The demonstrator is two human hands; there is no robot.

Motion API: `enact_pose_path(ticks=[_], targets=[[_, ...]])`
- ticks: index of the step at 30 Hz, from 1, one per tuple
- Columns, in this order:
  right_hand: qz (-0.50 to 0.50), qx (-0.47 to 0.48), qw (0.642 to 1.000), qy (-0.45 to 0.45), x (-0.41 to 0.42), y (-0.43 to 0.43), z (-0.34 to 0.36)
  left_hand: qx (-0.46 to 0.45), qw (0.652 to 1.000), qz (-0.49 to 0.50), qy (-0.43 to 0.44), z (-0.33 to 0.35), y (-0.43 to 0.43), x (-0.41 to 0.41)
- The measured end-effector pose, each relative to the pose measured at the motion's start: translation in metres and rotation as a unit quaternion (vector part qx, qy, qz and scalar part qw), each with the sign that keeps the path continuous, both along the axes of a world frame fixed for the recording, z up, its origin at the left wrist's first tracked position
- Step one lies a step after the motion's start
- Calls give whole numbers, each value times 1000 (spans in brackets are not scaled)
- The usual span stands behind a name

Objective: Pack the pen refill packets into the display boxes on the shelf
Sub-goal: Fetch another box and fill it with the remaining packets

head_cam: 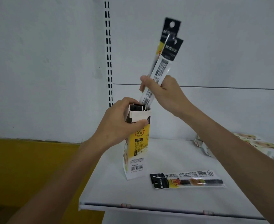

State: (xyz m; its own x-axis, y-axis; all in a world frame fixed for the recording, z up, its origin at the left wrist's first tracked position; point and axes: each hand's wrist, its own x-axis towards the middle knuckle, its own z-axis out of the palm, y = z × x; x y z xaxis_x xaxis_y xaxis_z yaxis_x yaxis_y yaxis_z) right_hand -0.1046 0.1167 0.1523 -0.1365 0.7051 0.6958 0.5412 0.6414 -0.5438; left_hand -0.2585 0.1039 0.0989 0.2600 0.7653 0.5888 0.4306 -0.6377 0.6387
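Head view: the left hand (117, 122) is clamped round the top of the upright display box (138, 143), thumb across its folded front flap; the box stands on the shelf (165, 198), towards its left end. The right hand (168, 92) pinches two refill packets (163, 62) low down, tilted, their lower ends at the box mouth; their black header cards fan apart above. Dark tops of packets already inside (137, 108) crowd the left of the opening.

Judged risks: the two lower ends may snag on those packed tops or on the flap and buckle, since the free gap looks narrow; because the pair is fanned, one packet could slide in while the other stays outside or drops; the tall, narrow box may tip if the left hand's hold loosens under a downward push.

More loose packets (188, 180) lie flat beside the box, not yet packed.
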Motion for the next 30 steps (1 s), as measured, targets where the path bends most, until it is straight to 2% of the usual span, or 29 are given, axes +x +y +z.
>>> enact_pose_path(ticks=[4, 7, 9, 15, 19, 27, 30], targets=[[10, 13, 999, 49, -4, -3, 4, 30, 996, 33, 75, 10, 0, -4], [30, 5, 992, 119, -4, -5, 8, 34, 994, 31, 95, 12, 0, -5], [22, 22, 991, 128, -5, -7, 9, 26, 994, 24, 104, 12, 0, -6], [21, 58, 976, 209, -2, -9, 21, -15, 999, -11, 32, 6, 2, -7], [35, 53, 974, 220, -1, -9, 21, -23, 999, -16, -20, 2, 1, -4], [103, 5, 953, 285, 2, -8, 23, 68, 997, 36, -7, -12, 5, -4], [149, -39, 954, 256, 5, -7, 20, 62, 997, 32, -39, -14, 6, -8]])
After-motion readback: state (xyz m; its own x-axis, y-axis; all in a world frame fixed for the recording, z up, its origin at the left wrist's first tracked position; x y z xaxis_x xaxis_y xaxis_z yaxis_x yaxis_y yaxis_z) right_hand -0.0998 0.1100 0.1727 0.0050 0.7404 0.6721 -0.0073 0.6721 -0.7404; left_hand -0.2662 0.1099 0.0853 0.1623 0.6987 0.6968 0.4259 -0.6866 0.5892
